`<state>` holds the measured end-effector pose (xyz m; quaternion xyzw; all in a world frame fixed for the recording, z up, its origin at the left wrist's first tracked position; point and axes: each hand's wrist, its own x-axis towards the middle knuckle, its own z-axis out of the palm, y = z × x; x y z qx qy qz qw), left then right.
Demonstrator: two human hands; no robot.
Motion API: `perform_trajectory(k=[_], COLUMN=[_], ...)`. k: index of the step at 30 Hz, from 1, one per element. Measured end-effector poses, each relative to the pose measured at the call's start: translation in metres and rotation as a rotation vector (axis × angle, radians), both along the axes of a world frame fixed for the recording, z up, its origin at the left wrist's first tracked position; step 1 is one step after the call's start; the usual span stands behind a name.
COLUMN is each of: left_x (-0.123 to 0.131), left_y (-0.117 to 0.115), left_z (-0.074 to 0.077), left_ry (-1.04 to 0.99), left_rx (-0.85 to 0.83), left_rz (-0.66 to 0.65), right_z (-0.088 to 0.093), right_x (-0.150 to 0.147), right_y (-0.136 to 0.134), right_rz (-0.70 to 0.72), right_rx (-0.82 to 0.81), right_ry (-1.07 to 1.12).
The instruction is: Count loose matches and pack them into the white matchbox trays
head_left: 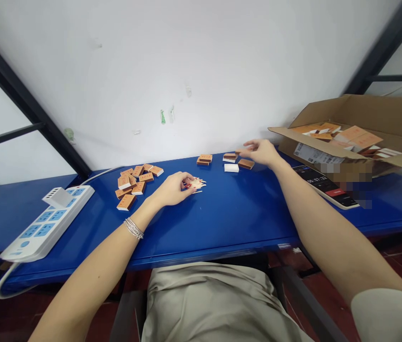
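The left hand (170,189) curls narrowly around a bunch of wooden matches (197,184) on the blue surface (222,228), with their red heads near the fingers. The right hand (259,153) is wide open and holds nothing, just beside a few matchboxes (231,157) (one white tray (231,167) among them). A heap of matchboxes (135,183) lies left of the left hand; the loose sticks call for a steady pinch

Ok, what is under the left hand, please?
Pale wooden matches stick out from under the left hand, some with dark red heads, on the blue table. The hand covers the rest, so how many lie there cannot be seen.
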<state>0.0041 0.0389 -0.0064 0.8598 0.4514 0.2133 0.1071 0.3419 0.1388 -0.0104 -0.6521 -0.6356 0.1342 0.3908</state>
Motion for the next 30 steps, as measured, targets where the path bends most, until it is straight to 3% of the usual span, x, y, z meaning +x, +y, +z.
perform_trajectory(k=[5,13,22,27,30], left_x=[0.0,0.0,0.0,0.0,0.0], left_y=[-0.001,0.001,0.0,0.0,0.001], left_z=[0.001,-0.001,0.001,0.001,0.001], left_ry=[-0.005,-0.006,0.004,0.013,0.013], left_rx=[-0.01,-0.008,0.005,0.019,0.04], left_rz=[-0.002,-0.014,0.005,0.026,0.039], right_z=[0.003,0.0,-0.023,-0.011,0.003], right_x=[0.0,0.005,-0.02,-0.002,0.015], right_y=[-0.003,0.0,0.011,0.011,0.004], right_rz=[-0.016,0.004,0.025,-0.015,-0.03], right_rx=[-0.023,-0.278,-0.027,0.05,-0.007], right_ry=[-0.026,-0.176,-0.104,0.027,0.018])
